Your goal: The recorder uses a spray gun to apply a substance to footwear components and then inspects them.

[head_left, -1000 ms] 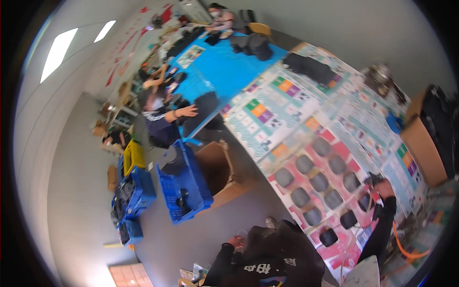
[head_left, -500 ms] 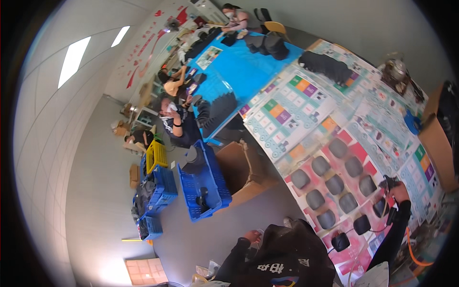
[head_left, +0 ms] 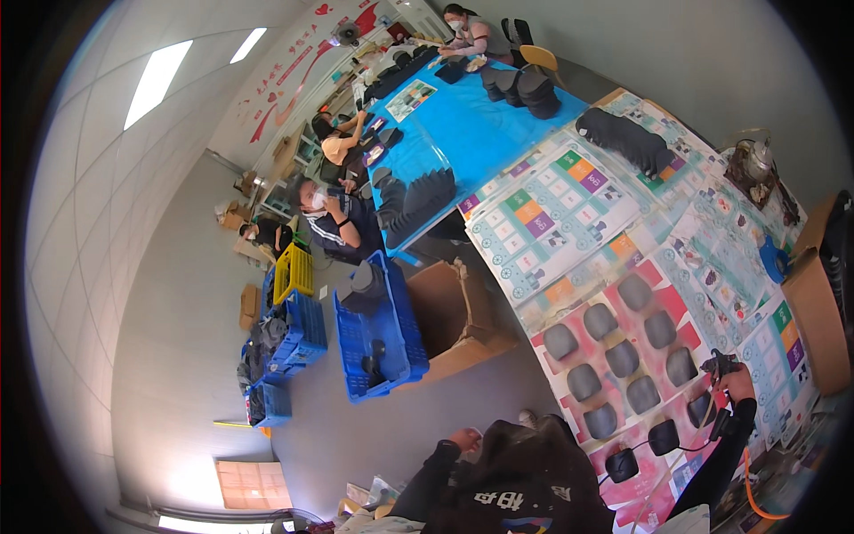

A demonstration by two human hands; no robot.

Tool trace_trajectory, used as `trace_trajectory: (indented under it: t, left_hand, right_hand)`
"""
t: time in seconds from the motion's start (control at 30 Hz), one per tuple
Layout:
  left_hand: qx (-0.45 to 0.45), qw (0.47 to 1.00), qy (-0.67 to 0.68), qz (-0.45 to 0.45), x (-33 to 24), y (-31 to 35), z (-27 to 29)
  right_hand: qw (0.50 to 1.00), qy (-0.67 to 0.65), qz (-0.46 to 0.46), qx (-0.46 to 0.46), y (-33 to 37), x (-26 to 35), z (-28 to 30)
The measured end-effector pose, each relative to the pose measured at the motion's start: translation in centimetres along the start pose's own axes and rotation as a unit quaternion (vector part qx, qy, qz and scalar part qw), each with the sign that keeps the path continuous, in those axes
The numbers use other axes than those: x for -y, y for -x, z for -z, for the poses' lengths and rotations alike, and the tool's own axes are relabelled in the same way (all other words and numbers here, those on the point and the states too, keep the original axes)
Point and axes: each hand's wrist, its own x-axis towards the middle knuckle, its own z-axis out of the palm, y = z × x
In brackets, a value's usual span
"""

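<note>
My right hand (head_left: 737,383) is closed around a dark spray gun (head_left: 719,363) above the right edge of a pink-and-red stained sheet (head_left: 578,311). Rows of dark grey, rounded-square pads (head_left: 623,359) lie spread on this sheet. Nearer to me sit two blacker pads (head_left: 663,437), with a thin black cord beside them. A pale hose (head_left: 709,411) hangs down below the spray gun. My left hand (head_left: 465,439) stays low in front of my body, fingers curled, with a small pale bit at them that is too small to name.
Left of the table stand a blue crate (head_left: 384,334) with dark pieces and an open cardboard box (head_left: 463,311). Black stacked pieces (head_left: 623,142) lie farther up the table. A blue tape roll (head_left: 774,259) sits by the right-hand carton (head_left: 820,311). Several people work around the blue table (head_left: 471,133).
The view has shifted and tilted slightly. My right hand still grips the spray gun at the right edge of the sheet. Beside the blue table, a seated person's raised hand has moved.
</note>
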Motion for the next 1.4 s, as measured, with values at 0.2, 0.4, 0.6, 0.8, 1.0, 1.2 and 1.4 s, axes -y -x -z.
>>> trace_trajectory:
  t: [0.2,0.4,0.6,0.8,1.0,1.2,1.4]
  left_hand:
    - [0.014,1.0,0.01,0.018,1.2,-1.0,-0.3]
    - [0.0,1.0,-0.011,0.021,2.5,-2.0,-0.3]
    - [0.016,0.999,-0.029,0.012,0.4,-1.8,0.0]
    - [0.035,0.998,0.016,0.054,2.2,-1.6,-0.6]
    - [0.024,0.999,-0.011,0.035,3.3,-2.4,0.0]
    - [0.029,0.999,-0.02,0.03,3.0,-2.8,-0.7]
    - [0.009,0.999,0.013,0.028,4.0,-2.4,-0.8]
  right_hand:
    - [0.998,0.063,0.002,-0.011,-0.3,-0.9,1.1]
    - [0.999,0.02,-0.006,0.025,0.5,1.1,-0.6]
    - [0.988,0.154,0.01,0.01,3.1,2.1,0.8]
    - [0.993,0.088,0.013,-0.081,3.4,2.7,-1.9]
    - [0.999,0.01,0.022,0.045,1.4,1.9,-1.0]
    - [0.999,0.002,0.033,-0.013,2.2,1.6,-1.0]
    - [0.999,0.04,0.009,0.015,2.2,3.0,-2.0]
